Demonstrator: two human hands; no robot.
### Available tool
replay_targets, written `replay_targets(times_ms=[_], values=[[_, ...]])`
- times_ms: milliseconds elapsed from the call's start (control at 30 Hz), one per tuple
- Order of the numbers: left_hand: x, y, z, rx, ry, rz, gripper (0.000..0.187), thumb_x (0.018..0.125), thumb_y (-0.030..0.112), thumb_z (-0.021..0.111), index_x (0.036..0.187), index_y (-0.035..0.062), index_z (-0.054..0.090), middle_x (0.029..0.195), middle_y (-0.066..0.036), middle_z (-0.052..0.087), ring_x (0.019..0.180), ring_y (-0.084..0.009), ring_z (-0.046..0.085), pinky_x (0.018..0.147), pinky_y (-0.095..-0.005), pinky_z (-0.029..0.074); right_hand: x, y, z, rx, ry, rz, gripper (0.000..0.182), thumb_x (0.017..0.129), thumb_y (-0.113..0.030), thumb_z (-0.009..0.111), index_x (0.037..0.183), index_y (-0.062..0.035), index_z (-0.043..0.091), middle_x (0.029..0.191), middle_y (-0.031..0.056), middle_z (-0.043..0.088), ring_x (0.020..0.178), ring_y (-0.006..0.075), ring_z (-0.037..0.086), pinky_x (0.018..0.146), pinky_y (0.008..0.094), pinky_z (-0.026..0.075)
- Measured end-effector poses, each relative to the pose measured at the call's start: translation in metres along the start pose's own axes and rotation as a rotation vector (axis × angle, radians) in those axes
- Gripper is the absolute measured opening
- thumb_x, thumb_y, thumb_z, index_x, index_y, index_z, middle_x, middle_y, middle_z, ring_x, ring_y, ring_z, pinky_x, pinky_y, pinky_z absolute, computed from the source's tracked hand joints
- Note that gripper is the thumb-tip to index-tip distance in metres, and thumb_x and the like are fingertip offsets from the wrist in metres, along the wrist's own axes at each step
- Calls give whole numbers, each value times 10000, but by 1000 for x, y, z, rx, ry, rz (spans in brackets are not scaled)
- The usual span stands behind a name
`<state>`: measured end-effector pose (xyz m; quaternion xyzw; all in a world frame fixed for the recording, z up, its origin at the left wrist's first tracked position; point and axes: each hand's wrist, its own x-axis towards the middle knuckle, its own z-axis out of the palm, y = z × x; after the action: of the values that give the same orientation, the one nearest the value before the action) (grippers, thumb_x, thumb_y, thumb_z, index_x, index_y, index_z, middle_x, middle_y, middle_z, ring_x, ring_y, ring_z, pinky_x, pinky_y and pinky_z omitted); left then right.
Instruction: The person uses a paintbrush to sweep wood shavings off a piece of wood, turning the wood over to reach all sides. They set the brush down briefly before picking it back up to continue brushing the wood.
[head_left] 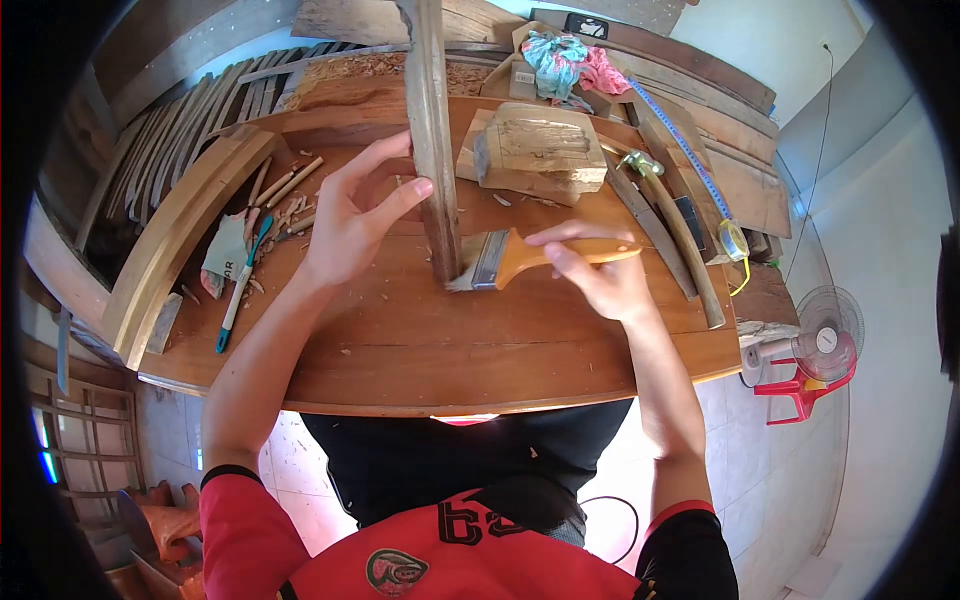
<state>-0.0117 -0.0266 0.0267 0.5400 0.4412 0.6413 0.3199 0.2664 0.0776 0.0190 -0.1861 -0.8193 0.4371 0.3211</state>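
My left hand (365,205) grips an upright wooden post (430,110) around its middle, thumb on the near face. The post's lower end rests on the wooden table (400,350), and its top runs out of view. In my right hand (597,275) is a wide paintbrush (515,260) with a yellow-orange handle and a metal band. Its pale bristles touch the foot of the post from the right. Behind the brush sits a thick wooden block (540,150).
A hammer (665,195), a tape measure (733,238) and a wood strip (655,225) lie at the right. On the left are a long wooden beam (190,225), a teal-and-white toothbrush-like tool (240,285), and wood shavings. A fan (825,335) stands beyond the table's right side.
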Motion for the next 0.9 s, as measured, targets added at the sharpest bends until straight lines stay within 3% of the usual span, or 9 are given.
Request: replay_targets(times_ms=[133, 400, 433, 533, 567, 667, 800, 833, 900], values=[[-2, -2, 3, 8, -45, 12, 480, 950, 5, 691, 1408, -14, 549, 1267, -102, 605, 1135, -173, 614, 807, -310, 617, -1, 8, -3, 337, 148, -31, 247, 1004, -165, 652, 1116, 39, 738, 1042, 143, 753, 802, 214, 728, 605, 291, 554], [-10, -9, 13, -21, -171, 40, 510, 910, -17, 729, 1399, 43, 594, 1242, -124, 615, 1066, -168, 641, 752, -278, 615, 1, 13, -13, 515, 223, -229, 489, 1035, -337, 607, 1301, 73, 617, 1110, 246, 696, 855, 338, 724, 573, 358, 594], [-11, -9, 13, 15, -182, 60, 511, 909, -12, 733, 1398, 42, 596, 1242, -120, 617, 1060, -163, 641, 747, -266, 610, 0, 14, -14, 504, 254, -238, 590, 1036, -408, 585, 1408, 45, 526, 1123, 251, 677, 883, 354, 716, 574, 369, 594], [-13, -6, 15, 111, -206, 103, 514, 904, 5, 745, 1396, 42, 600, 1238, -108, 626, 1044, -146, 641, 730, -235, 595, -2, 12, -18, 557, 259, -303, 653, 1041, -467, 545, 1489, -3, 442, 1134, 255, 664, 935, 360, 703, 577, 375, 589], [-14, -2, 18, 136, -205, 103, 516, 903, 12, 748, 1396, 43, 601, 1234, -103, 630, 1040, -141, 641, 724, -227, 590, -5, 13, -20, 494, 265, -244, 730, 1020, -592, 486, 1550, -106, 361, 1119, 213, 678, 971, 336, 682, 550, 364, 560], [-17, 7, 25, 173, -209, 93, 513, 906, 30, 751, 1396, 51, 604, 1227, -94, 634, 1035, -135, 643, 716, -222, 586, -6, 8, -21, 590, 324, -263, 747, 1016, -602, 484, 1564, -117, 336, 1107, 235, 678, 1003, 337, 677, 549, 357, 566], [-20, 9, 30, 209, -188, 98, 508, 915, 42, 745, 1402, 60, 601, 1222, -96, 635, 1035, -136, 648, 718, -225, 590, -7, 13, -20, 496, 167, -279, 665, 1040, -520, 505, 1518, -65, 418, 1043, 251, 689, 951, 356, 695, 532, 364, 571], [-19, 8, 28, 227, -195, 89, 516, 920, 16, 725, 1415, 53, 586, 1248, -95, 617, 1069, -140, 635, 742, -229, 589, -5, 7, -14, 570, 166, -278, 532, 1032, -355, 600, 1395, 31, 559, 1108, 225, 676, 892, 401, 718, 540, 378, 591], [-17, 5, 21, 266, -207, 70, 535, 929, -38, 687, 1442, 40, 556, 1301, -95, 583, 1138, -148, 610, 790, -237, 587, -4, 6, -8, 527, 130, -245, 428, 1033, -232, 601, 1350, 55, 595, 1091, 227, 691, 879, 363, 733, 560, 350, 588]])
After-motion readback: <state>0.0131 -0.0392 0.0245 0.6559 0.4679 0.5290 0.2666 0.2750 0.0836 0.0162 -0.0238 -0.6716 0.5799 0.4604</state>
